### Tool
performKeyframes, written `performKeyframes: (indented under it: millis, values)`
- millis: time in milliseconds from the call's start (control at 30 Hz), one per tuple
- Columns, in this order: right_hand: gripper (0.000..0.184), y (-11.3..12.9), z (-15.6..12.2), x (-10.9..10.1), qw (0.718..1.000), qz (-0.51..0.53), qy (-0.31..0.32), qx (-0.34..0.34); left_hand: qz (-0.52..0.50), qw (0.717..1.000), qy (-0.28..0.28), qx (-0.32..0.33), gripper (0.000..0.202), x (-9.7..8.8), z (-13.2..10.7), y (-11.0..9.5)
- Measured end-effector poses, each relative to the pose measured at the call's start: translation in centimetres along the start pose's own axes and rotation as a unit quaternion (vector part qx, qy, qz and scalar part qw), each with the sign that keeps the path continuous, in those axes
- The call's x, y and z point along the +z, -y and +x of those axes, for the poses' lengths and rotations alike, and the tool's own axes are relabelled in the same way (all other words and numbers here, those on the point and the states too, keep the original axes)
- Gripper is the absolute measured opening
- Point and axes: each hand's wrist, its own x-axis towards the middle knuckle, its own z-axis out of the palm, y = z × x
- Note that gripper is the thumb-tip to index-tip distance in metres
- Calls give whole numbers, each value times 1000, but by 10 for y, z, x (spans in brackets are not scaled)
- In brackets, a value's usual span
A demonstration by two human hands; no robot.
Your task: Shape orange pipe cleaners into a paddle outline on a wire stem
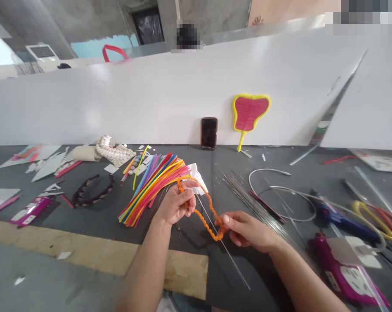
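A wavy orange pipe-cleaner loop is stretched between my hands over the dark table. My left hand pinches its upper left side, while my right hand grips its lower right end between thumb and fingers. A thin straight wire passes diagonally below the loop; whether it touches my right fingers I cannot tell. Behind my left hand lies a fanned bundle of coloured pipe cleaners, with a crumpled white paper at its right end. Many thin metal wires lie beyond my right hand.
Against the white partition lean a phone and a yellow-edged red fan shape. Rightward are a blue glue gun, pliers and a purple power strip with cables. A braided dark headband lies left.
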Motion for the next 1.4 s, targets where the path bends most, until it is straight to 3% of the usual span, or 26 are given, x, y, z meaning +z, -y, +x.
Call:
performKeyframes:
  millis: [67, 167, 300, 500, 733, 1033, 1200, 1400]
  values:
    - [45, -3, 3, 3, 997, 60, 45, -7, -13, 1000, 4, 12, 27, 2, 0, 1]
    - [44, -6, 7, 7, 988, 141, 63, -28, -30, 999, -13, 41, 29, 5, 2, 2]
    - [39, -7, 10, 11, 981, 170, -8, -90, -69, 996, -38, 42, 40, 9, 5, 3]
    - [36, -6, 12, 14, 973, 146, -112, -142, -16, 997, -57, 45, 24, 17, 5, 10]
    - [37, -10, 16, 19, 977, 120, -125, -127, 36, 988, -132, 74, 15, 21, 7, 17]
    - [38, -14, 16, 28, 970, 26, -205, -126, 124, 958, -235, 107, 19, 19, 13, 22]
    - [30, -17, 14, 31, 954, -79, -249, -149, 122, 952, -261, 101, 18, 18, 15, 23]
    - [27, -14, 13, 35, 956, -71, -245, -146, 113, 952, -266, 95, 18, 17, 15, 24]
